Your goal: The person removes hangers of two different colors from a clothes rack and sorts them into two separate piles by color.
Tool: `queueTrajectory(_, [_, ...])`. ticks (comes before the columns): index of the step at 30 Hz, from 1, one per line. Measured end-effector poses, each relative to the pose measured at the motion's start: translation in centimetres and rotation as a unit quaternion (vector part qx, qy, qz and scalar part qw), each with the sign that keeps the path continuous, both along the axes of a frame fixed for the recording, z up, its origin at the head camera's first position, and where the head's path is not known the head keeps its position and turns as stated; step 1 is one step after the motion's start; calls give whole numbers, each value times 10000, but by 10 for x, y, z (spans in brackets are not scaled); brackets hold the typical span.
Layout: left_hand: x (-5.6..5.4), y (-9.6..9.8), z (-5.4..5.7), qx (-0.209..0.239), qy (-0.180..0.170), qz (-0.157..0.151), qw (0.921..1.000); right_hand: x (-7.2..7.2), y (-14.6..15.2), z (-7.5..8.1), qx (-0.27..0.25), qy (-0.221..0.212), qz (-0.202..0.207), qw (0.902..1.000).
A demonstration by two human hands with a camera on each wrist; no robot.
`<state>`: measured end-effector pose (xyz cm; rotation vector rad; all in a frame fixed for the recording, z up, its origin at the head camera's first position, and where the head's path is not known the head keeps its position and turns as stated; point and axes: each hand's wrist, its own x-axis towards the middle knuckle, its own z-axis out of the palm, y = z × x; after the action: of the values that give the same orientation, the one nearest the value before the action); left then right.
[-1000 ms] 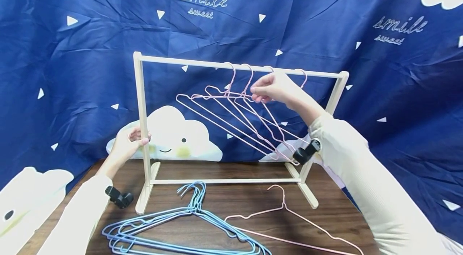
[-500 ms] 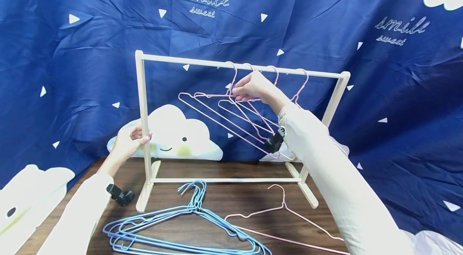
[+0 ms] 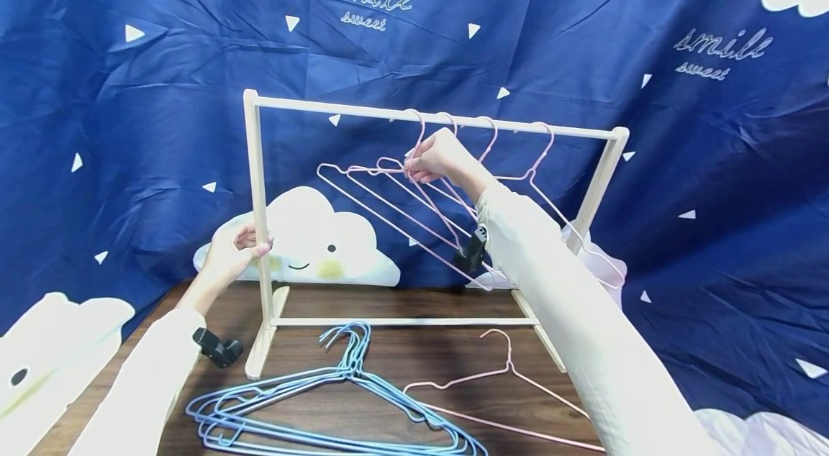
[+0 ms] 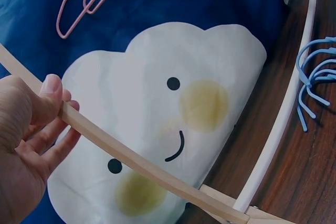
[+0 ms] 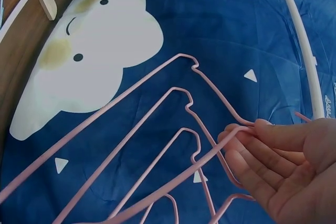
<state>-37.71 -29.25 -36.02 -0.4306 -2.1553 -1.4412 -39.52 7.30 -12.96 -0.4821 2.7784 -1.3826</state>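
My left hand point(image 3: 228, 254) holds the left upright post point(image 3: 257, 175) of a pale wooden clothes rack, thumb on the near side and fingers behind, as the left wrist view also shows. Several pink wire hangers hang by their hooks from the top rail point(image 3: 330, 109). At the leftmost pink hanger point(image 3: 422, 126), my right hand point(image 3: 435, 155) pinches the wire just below the hook; in the right wrist view, thumb and forefinger meet on the pink wire point(image 5: 210, 153). Parts of the other hangers are hidden behind that hand and sleeve. The rightmost pink hanger point(image 3: 544, 147) hangs apart.
A stack of blue hangers point(image 3: 350, 370) lies on the dark wooden table point(image 3: 311, 301) in front of the rack. Beside it lies one pink hanger point(image 3: 508, 362), partly covered by the right sleeve. A blue curtain point(image 3: 194, 46) with clouds stands behind.
My right hand has moved left along the rail to the leftmost pink hanger. Hanging hangers have shifted and swung a little. My left hand stays on the post.
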Motion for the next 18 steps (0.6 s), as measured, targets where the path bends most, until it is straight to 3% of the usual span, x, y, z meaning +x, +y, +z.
queueTrajectory(12, [-1, 1, 1, 176, -152, 15, 9997, -4, 3, -1, -336, -68, -180, 9992])
queueTrajectory(18, [1, 2, 2, 130, -182, 85, 9997, -1, 6, 2, -495, 3, -79, 9987])
